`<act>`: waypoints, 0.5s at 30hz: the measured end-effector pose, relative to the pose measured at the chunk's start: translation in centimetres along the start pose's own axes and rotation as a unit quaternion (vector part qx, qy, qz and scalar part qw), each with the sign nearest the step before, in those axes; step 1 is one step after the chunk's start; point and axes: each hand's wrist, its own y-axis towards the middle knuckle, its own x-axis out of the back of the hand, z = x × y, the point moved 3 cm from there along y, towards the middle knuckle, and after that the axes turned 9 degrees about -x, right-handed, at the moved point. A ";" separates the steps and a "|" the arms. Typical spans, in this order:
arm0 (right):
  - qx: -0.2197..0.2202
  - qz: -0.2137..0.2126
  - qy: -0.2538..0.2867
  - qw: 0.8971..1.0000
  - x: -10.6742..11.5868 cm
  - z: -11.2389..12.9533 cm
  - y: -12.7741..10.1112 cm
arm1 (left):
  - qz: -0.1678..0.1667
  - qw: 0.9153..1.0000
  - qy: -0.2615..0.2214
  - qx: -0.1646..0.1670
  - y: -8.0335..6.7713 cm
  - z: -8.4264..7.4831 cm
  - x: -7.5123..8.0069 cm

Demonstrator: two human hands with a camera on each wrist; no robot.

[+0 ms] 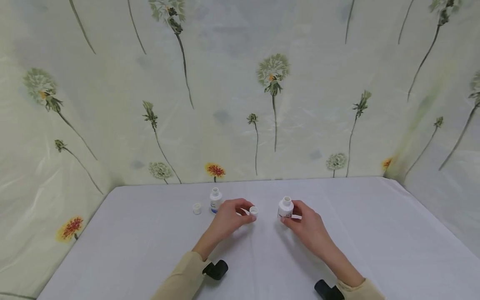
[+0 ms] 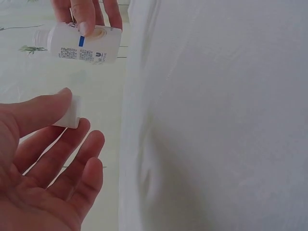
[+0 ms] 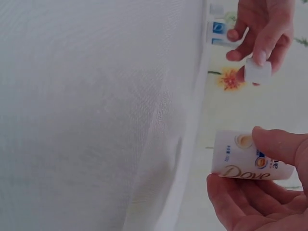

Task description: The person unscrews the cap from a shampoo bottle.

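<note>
My left hand (image 1: 231, 217) pinches a small white bottle cap (image 1: 253, 211) between thumb and fingers, its hollow side facing up. In the left wrist view that cap (image 2: 73, 113) sits at the thumb tip. My right hand (image 1: 308, 227) grips a small white Dove bottle (image 1: 285, 207), upright and uncapped, with its neck bare. The Dove lettering on this bottle (image 3: 250, 156) shows in the right wrist view, thumb on one side and fingers on the other. A gap separates the cap from the bottle.
A second uncapped white bottle (image 1: 215, 201) with a blue mark stands just behind my left hand. Left of it lies another white cap (image 1: 196, 208). White cloth covers the table (image 1: 131, 241); a flower-printed curtain (image 1: 225, 91) hangs along its back and sides.
</note>
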 end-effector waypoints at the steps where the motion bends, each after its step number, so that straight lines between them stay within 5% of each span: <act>1: -0.001 0.000 -0.001 1.000 0.0 0.0 0.1 | 0.001 1.000 0.001 -0.001 0.1 0.0 0.0; 15: -0.003 -0.025 -0.007 1.000 1.1 -0.8 1.2 | 0.008 1.000 -0.007 0.006 1.8 0.1 -1.8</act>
